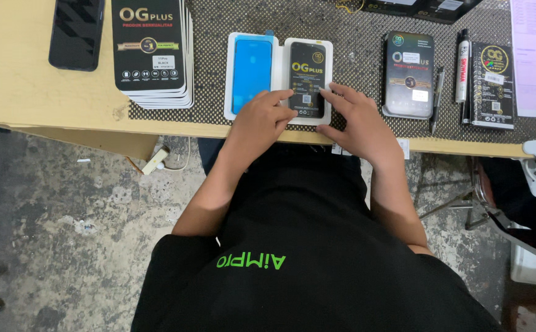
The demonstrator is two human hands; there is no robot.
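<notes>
1. Head view: both hands rest on a white tray at the surface edge; left hand and right hand lie flat, fingers loosely spread on the black screen, pinching nothing.
2. Blue film lies beside the screen; box stack left, box and marker right.

To your left, a stack of flat black printed boxes and a dark phone sit on the tan wooden worktop; a black marker pen lies right.
</notes>
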